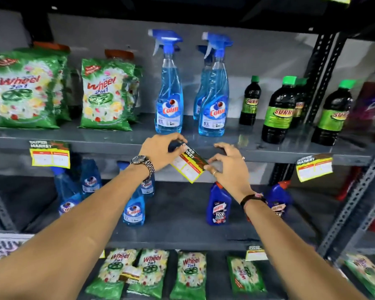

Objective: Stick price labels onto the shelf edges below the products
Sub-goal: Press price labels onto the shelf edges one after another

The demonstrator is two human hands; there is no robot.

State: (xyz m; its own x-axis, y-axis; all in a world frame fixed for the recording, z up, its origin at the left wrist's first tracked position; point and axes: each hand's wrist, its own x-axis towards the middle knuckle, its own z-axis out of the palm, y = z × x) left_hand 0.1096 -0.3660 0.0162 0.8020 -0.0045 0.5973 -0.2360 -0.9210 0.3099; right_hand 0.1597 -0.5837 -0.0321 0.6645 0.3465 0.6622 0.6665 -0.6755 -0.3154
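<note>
Two labels already hang at the shelf edge's [121, 146] left and right ends, while left hand [160, 151] and right hand [230, 167] both pinch a tilted third price label [189, 167], unstuck, below the spray bottles [169, 87].

— What is carried by the upper shelf [121, 140]?

— Two green detergent packs [26, 89] are stood at its left, two blue spray bottles [169, 87] in the middle, and dark bottles with green caps [279, 109] at the right. Two yellow price labels [50, 153] are stuck to its front edge, one at each end.

— And the lower shelf [178, 215]?

— Smaller blue spray bottles [133, 208] are kept at its left, and dark blue cleaner bottles [218, 205] toward the right.
</note>
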